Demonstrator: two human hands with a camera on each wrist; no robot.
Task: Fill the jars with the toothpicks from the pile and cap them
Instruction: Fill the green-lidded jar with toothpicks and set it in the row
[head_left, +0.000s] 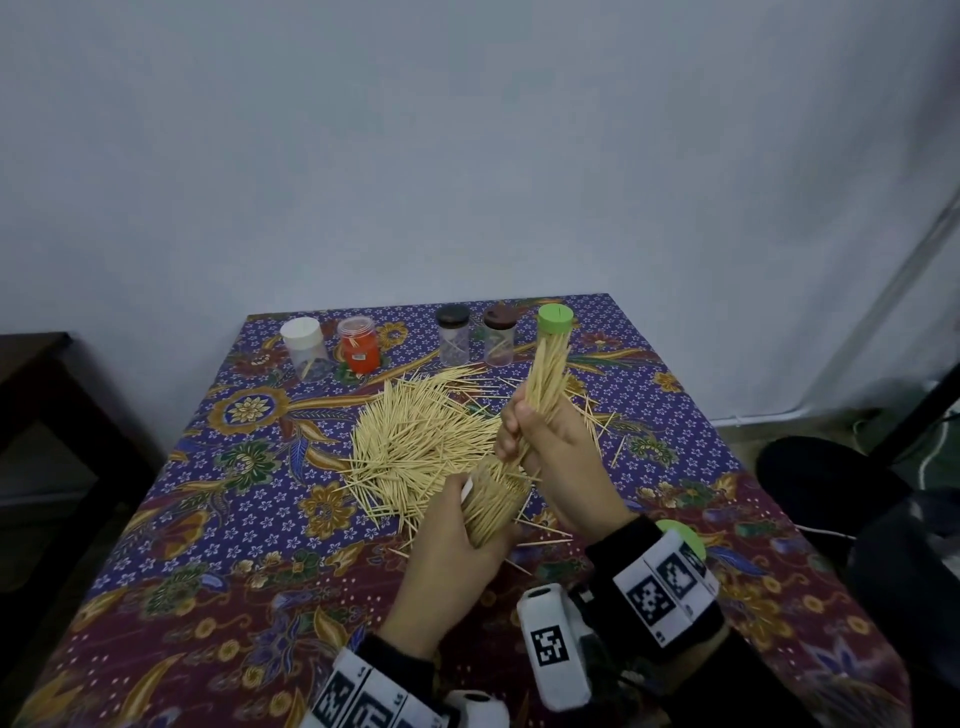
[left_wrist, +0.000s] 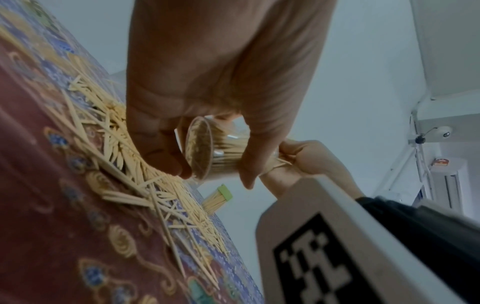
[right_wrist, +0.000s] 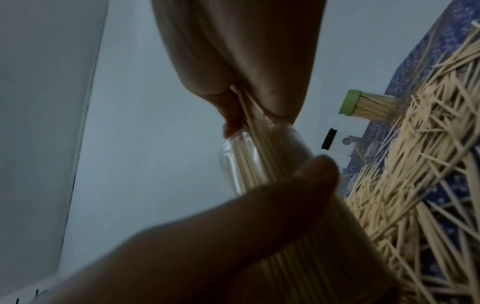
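Note:
My left hand (head_left: 449, 545) grips a clear jar (head_left: 493, 501) packed with toothpicks, tilted above the table's near middle. My right hand (head_left: 548, 449) holds a bundle of toothpicks (head_left: 545, 376) whose lower ends sit at the jar's mouth. The left wrist view shows the jar's round bottom (left_wrist: 201, 148) between thumb and fingers. In the right wrist view my fingers (right_wrist: 221, 82) pinch toothpicks above the jar (right_wrist: 259, 160). The loose pile (head_left: 415, 431) lies just behind the hands. A green lid (head_left: 685, 535) peeks out behind my right wrist.
Along the far edge of the patterned tablecloth (head_left: 234, 545) stand a white-capped jar (head_left: 304, 343), a red jar (head_left: 358, 345), two dark-capped jars (head_left: 453, 338) and a full green-capped jar (head_left: 555, 325). A dark side table (head_left: 36, 395) is on the left.

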